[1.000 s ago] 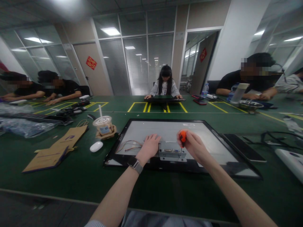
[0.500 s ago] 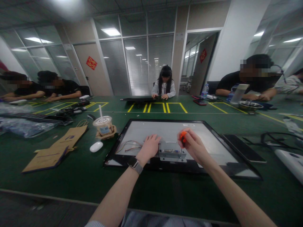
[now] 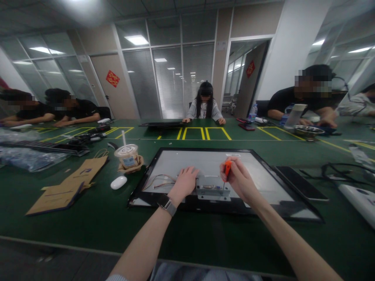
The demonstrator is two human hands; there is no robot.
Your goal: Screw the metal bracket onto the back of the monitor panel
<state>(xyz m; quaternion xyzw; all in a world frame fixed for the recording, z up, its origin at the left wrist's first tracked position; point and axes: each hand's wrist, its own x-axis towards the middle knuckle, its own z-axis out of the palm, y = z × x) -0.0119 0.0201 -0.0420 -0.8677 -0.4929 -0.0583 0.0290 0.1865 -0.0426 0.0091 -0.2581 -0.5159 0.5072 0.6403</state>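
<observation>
A flat display panel (image 3: 263, 179) with a black frame and pale back lies on the green table before me. Near its front edge sits a metal bracket (image 3: 213, 191) with connector ports. My right hand (image 3: 238, 177) is closed on a screwdriver (image 3: 227, 168) with an orange handle; its shaft points down to the bracket's right end. Whether the tip sits in a screw is too small to tell. My left hand (image 3: 187, 181) lies flat, fingers stretched, on the panel at the bracket's left side. Thin wires (image 3: 159, 180) run over the panel left of that hand.
To the left stand a drink cup (image 3: 128, 156) with a straw, a white mouse-like case (image 3: 118, 182) and a brown paper bag (image 3: 70, 181). A dark phone-like slab (image 3: 301, 182) lies right of the panel. Several people sit around the table.
The screwdriver's handle has turned slightly in my right hand's fingers. My left hand stays put. Across the table, a person's hands have moved apart and the dark panel there has shifted left.
</observation>
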